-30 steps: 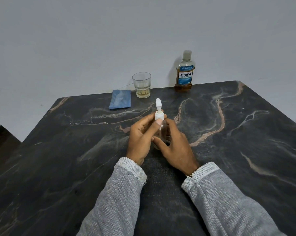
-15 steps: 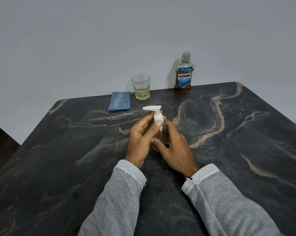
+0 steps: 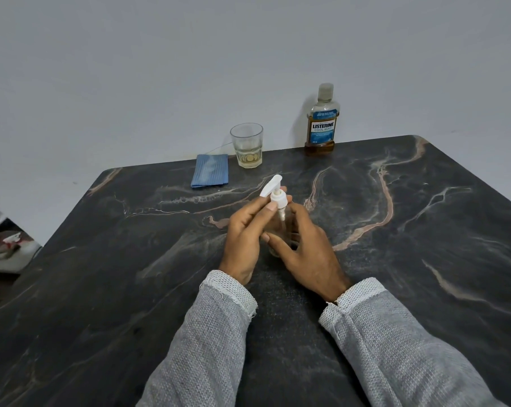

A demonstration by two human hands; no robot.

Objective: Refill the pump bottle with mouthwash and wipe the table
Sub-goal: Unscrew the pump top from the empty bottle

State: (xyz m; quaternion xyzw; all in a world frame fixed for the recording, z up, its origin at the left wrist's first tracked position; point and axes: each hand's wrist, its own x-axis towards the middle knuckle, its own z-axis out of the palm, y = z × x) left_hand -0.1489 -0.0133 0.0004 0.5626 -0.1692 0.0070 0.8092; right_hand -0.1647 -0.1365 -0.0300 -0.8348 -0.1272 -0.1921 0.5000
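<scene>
Right now both hands meet at the small clear plastic pump bottle (image 3: 280, 227), which stands upright on the dark marbled table (image 3: 424, 259), directly between them. Long axis vertical, white pump head (image 3: 273, 190) on top with its nozzle pointing up-left, away from the person. Left hand (image 3: 244, 239) pinches the white collar just under the pump head, thumb and forefinger curled round it. Right hand (image 3: 305, 248) wraps the bottle body from the right side, fingers curled round the far side, thumb across the near side. So both hands grasp; neither is free.

Judgement: step in hand is unscrewing the pump top, left hand turning, right hand bracing. Bottle looks near empty, hard to tell through the fingers.

Key relation for the coming move: the amber mouthwash bottle with blue label and clear cap (image 3: 321, 118) stands upright well beyond the hands, forward and to the right, at the table's far edge by the wall. Right hand is nearer to it. Cap is still on.

Forward-left of the hands, also far: a clear drinking glass (image 3: 246, 145) with a little pale liquid, and just left of it a folded blue cloth (image 3: 209, 174) lying flat. Left hand is nearer to both. No wiping looks to be begun.
</scene>
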